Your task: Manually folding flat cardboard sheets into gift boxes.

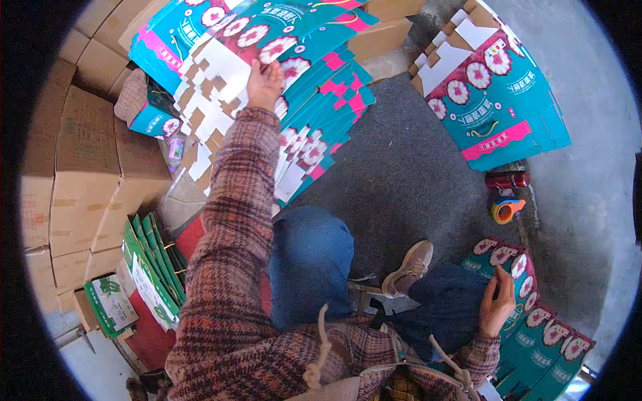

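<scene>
My left hand [266, 85] reaches far forward, its palm turned up. Its fingers are curled at the edge of a flat teal gift carton [251, 33] with white flaps and round pink-and-white pictures. That carton lies on top of a fanned stack of flat teal cartons [321, 110]. My right hand [497, 304] is low on the right beside my knee, thumb and fingers apart, nothing visible in it. Next to it stand several teal cartons [545, 347] in a row; whether the fingertips touch them I cannot tell.
Another stack of flat teal cartons [498, 100] leans at the far right. Below it lie a red cylinder [507, 180] and an orange-and-blue tape dispenser [508, 210]. Brown boxes [87, 134] are piled on the left, with green cartons [150, 267] nearer me. Dark matting [381, 167] covers the floor.
</scene>
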Tool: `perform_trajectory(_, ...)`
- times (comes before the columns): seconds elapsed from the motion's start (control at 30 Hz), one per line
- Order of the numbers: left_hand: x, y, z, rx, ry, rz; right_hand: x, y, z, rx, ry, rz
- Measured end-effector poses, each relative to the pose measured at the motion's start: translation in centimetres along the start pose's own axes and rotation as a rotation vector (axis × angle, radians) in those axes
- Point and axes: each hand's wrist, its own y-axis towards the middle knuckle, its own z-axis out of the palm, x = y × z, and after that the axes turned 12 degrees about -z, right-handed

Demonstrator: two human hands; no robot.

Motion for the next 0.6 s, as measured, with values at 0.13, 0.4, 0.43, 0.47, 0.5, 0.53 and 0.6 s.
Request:
perform_trajectory(0.13, -1.5, -3.1, -0.3, 0.112, 0.152, 0.071, -0.2, -0.1, -0.4, -0.023, -0.039, -0.046)
perform_trajectory(0.4, 2.9, -28.1, 1.4, 0.193, 0.498, 0.467, -0.1, -1.1, -0.8, -0.060, -0.028, -0.098)
perform_trajectory(0.43, 3.2, -30.3, 1.4, 0.208, 0.491, 0.466, -0.7, -1.6, -0.9, -0.063, -0.049, -0.098)
perform_trajectory(0.47, 3.0, -32.8, 1.4, 0.100, 0.721, 0.510, -0.8, -2.0, -1.0, -0.065, -0.061, -0.105)
perform_trajectory(0.5, 3.1, -34.4, 1.8, -0.003, 0.948, 0.543, -0.7, -2.2, -1.3, -0.078, -0.070, -0.098)
perform_trajectory(0.53, 2.9, -35.4, 2.3, 0.020, 0.943, 0.540, -0.3, -2.2, -1.6, -0.064, -0.050, -0.101)
perform_trajectory(0.6, 3.1, -37.0, 3.4, 0.154, 1.084, 0.664, -0.4, -2.5, -1.8, -0.079, -0.034, -0.116)
